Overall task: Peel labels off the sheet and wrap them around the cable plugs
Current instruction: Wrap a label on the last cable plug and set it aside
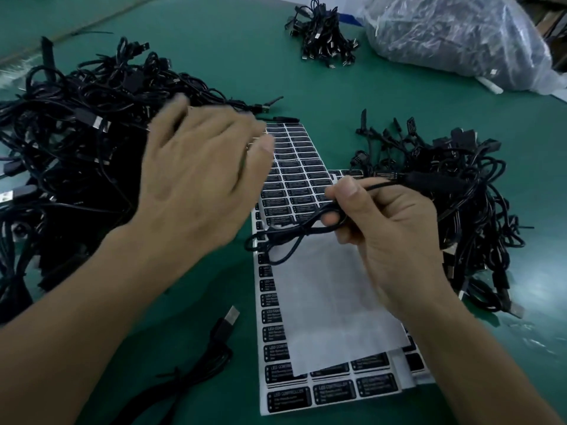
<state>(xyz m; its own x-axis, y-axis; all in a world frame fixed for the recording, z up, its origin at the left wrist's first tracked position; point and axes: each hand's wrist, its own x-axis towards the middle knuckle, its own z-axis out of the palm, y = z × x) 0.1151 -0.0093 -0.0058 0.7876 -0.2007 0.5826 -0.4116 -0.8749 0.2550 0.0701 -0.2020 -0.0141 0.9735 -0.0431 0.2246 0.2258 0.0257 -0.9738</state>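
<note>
A sheet of black labels (294, 179) lies in the middle of the green table, with a blank white backing sheet (331, 305) lying over its near part. My right hand (389, 237) grips a thin black cable (291, 237) whose loops hang over the sheets; its black plug (429, 180) points right, above the right-hand pile. My left hand (199, 179), blurred, hovers with fingers spread over the edge of the big left cable pile (70, 142) and the sheet's far left corner. It holds nothing.
A second pile of black cables (460, 210) lies to the right of the sheets. One loose USB cable (211, 342) lies near my left forearm. At the back are a small cable bundle (322, 35) and a clear plastic bag (460, 38) of cables.
</note>
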